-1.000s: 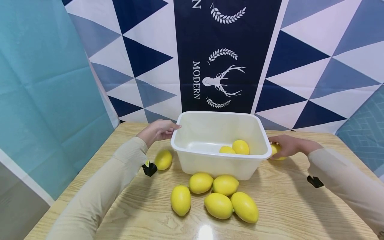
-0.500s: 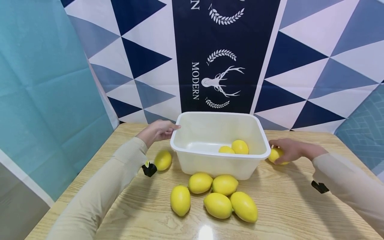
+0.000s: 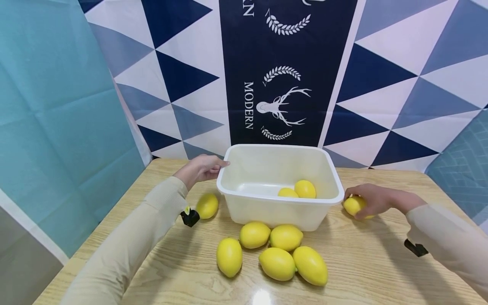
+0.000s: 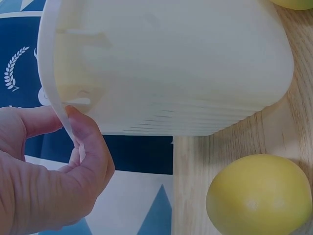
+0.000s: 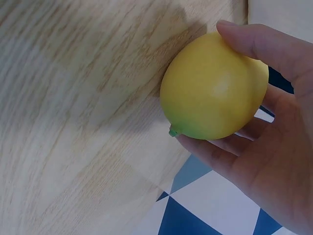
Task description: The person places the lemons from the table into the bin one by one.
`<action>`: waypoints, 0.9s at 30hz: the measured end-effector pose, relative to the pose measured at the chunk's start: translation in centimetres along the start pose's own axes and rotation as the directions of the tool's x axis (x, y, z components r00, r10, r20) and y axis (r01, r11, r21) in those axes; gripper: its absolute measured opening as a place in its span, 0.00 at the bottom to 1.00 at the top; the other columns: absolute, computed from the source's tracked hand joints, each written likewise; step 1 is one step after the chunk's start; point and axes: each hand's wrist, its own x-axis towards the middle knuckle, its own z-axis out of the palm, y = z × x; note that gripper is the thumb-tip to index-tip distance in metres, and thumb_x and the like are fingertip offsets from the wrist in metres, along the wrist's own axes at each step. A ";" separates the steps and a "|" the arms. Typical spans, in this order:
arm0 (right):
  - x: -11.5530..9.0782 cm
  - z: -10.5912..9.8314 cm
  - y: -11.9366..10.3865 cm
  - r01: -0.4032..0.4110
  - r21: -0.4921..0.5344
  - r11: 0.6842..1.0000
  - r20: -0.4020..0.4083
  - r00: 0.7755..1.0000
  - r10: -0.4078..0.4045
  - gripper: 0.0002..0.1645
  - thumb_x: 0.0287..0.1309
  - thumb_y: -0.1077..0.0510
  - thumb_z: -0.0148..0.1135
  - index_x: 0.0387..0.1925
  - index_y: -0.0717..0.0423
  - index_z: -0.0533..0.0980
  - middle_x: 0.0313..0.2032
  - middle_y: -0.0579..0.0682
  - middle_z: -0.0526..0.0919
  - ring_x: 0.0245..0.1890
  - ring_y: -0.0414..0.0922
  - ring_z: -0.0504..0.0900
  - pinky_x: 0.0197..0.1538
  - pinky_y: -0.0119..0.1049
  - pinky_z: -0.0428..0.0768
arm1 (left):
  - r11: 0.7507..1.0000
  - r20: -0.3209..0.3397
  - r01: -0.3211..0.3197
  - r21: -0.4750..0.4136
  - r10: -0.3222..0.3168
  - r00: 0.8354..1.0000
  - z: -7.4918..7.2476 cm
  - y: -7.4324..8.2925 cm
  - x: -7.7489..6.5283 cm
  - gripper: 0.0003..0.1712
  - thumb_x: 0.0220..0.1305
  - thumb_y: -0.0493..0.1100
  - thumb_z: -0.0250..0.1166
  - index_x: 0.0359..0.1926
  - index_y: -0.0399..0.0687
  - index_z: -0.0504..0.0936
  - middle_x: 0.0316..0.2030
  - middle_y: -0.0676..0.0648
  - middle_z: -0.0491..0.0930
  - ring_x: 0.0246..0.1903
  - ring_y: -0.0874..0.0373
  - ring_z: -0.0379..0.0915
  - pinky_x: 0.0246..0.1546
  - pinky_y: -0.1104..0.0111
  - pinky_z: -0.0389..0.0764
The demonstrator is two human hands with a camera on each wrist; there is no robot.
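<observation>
A white plastic tub (image 3: pixel 282 212) stands at the back middle of the wooden table, with two lemons (image 3: pixel 305 189) inside at its right end. My left hand (image 3: pixel 203 166) pinches the tub's left rim between thumb and fingers, as the left wrist view shows close up. Just right of the tub, my right hand (image 3: pixel 375 199) holds a lemon (image 5: pixel 212 90), thumb on one side and fingers curled round the other. The green stem tip of that lemon shows in the right wrist view. Beside my left wrist lies another lemon (image 4: pixel 259 196).
Several lemons lie in front of the tub, among them one apart on the left (image 3: pixel 229 257) and one at the right (image 3: pixel 310 265). A patterned cloth (image 3: pixel 190 76) hangs behind the table (image 3: pixel 171 262); a teal cloth (image 3: pixel 65 114) hangs on the left.
My right hand has drawn a little to the right and toward me with the lemon, away from the tub's side. My left hand keeps its pinch on the rim.
</observation>
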 end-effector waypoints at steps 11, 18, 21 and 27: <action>-0.6 0.8 -0.1 0.066 -0.122 0.990 -0.170 0.982 -0.087 0.25 0.39 0.54 0.74 0.42 0.49 0.73 0.31 0.38 0.72 0.31 0.31 0.65 0.31 0.25 0.66 | 1.000 0.004 -0.008 0.008 0.008 1.000 0.1 -0.1 0.0 0.25 0.63 0.41 0.65 0.59 0.39 0.70 0.37 0.49 0.71 0.32 0.61 0.71 0.37 0.77 0.84; -0.6 1.2 0.1 0.051 -0.210 0.976 -0.330 0.936 -0.120 0.27 0.36 0.58 0.75 0.43 0.49 0.74 0.32 0.41 0.73 0.31 0.34 0.65 0.30 0.26 0.67 | 1.000 0.011 -0.025 -0.001 0.025 1.000 0.0 -0.1 0.1 0.23 0.63 0.40 0.64 0.58 0.38 0.71 0.36 0.49 0.72 0.31 0.62 0.73 0.34 0.78 0.84; -0.6 1.0 0.1 0.038 -0.224 0.974 -0.360 0.925 -0.119 0.28 0.35 0.60 0.76 0.43 0.50 0.75 0.33 0.42 0.74 0.31 0.35 0.66 0.30 0.26 0.69 | 1.000 0.014 -0.029 -0.006 0.029 0.999 0.1 -0.2 0.2 0.21 0.63 0.39 0.64 0.55 0.37 0.72 0.35 0.49 0.72 0.30 0.63 0.73 0.35 0.78 0.85; -0.4 0.7 0.2 0.047 -0.272 0.961 -0.408 0.899 -0.159 0.28 0.33 0.61 0.77 0.43 0.51 0.78 0.34 0.45 0.75 0.33 0.38 0.67 0.31 0.29 0.69 | 1.000 0.012 -0.024 -0.007 0.024 1.000 0.0 -0.2 0.2 0.22 0.63 0.39 0.64 0.56 0.38 0.72 0.36 0.49 0.72 0.32 0.62 0.73 0.46 0.75 0.84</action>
